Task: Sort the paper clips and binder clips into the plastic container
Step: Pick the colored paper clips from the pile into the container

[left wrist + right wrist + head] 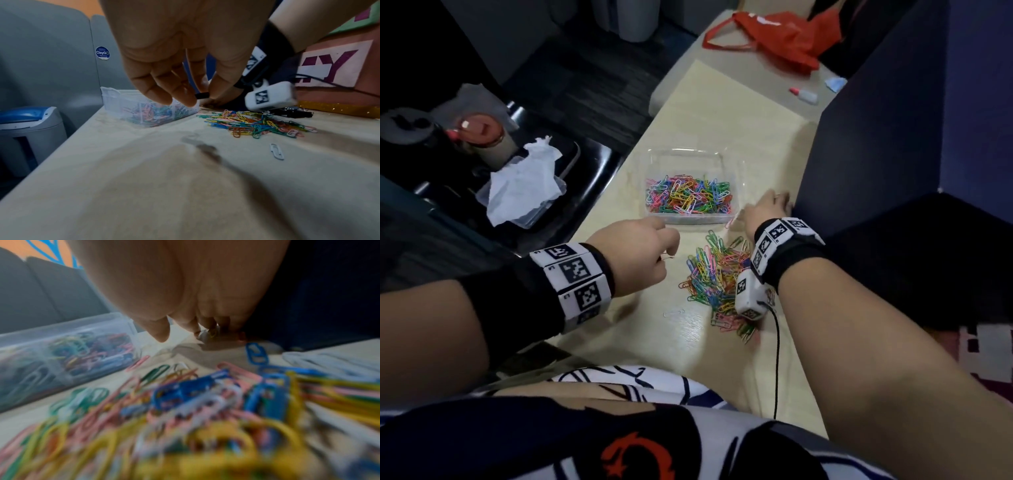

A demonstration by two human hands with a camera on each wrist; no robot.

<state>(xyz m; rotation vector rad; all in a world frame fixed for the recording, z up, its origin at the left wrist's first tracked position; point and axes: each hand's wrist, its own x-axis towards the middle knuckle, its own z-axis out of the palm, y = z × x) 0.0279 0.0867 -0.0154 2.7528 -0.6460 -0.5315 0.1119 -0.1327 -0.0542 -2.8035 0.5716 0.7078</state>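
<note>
Already lots of colored paper clips (pixel 688 197) lie in the clear plastic container (pixel 659 159), but a big pile (pixel 717 270) still waits on the table (pixel 739 130) just beside it. Left hand (pixel 635 255) pinches a small black binder clip (pixel 202 95). Right hand (pixel 765 209) reaches past the pile toward the dark wall (pixel 876 120); I cannot tell its grip.

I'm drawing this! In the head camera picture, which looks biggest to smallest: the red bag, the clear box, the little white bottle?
1. Crumpled red fabric bag
2. Clear plastic container, similar in size; the bag is farther away, so this is unsure
3. Small white bottle with red cap, clearly smallest
</note>
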